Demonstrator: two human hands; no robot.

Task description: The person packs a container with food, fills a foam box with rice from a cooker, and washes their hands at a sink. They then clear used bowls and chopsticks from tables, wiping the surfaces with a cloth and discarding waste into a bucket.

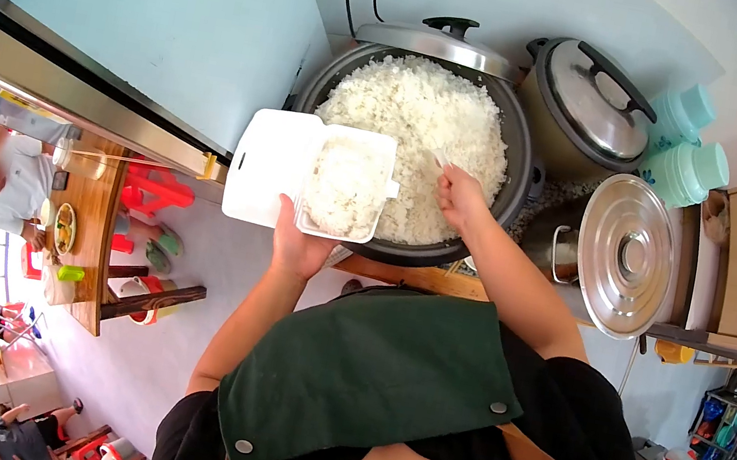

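My left hand [298, 245] grips the lower edge of a white foam takeout box [271, 169], its lid folded open to the left. White rice [346, 189] fills the box's right half. The box is held over the left rim of a large dark rice cooker [523, 149], which holds a big mound of cooked rice [410, 104]. Above that mound, my right hand [463, 197] is closed around a pale rice paddle [441, 157]; only a small part of it shows.
The cooker's metal lid [440, 46] rests behind the rice. To the right stand a second, lidded cooker [598, 103], a pot with a round steel lid [630, 256], and stacked green cups [684, 172]. A refrigerator-like panel [161, 6] borders the left. People sit at a wooden table [100, 212].
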